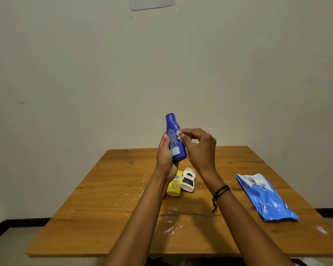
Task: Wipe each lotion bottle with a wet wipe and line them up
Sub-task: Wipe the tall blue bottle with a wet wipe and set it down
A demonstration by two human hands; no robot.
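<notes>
2 hands meet in the middle of the frame, above the wooden table (108, 198). Your left hand (164, 156) is wrapped around the lower half of the blue bottle (174, 139) and holds it almost upright, cap up. Your right hand (199, 148) pinches a small white wet wipe (179, 135) against the bottle's right side. Below your hands, a yellow bottle (174, 186) and a white bottle (187, 180) lie side by side, touching, on the table. A blue wipe pack (267, 198) lies at lower right.
</notes>
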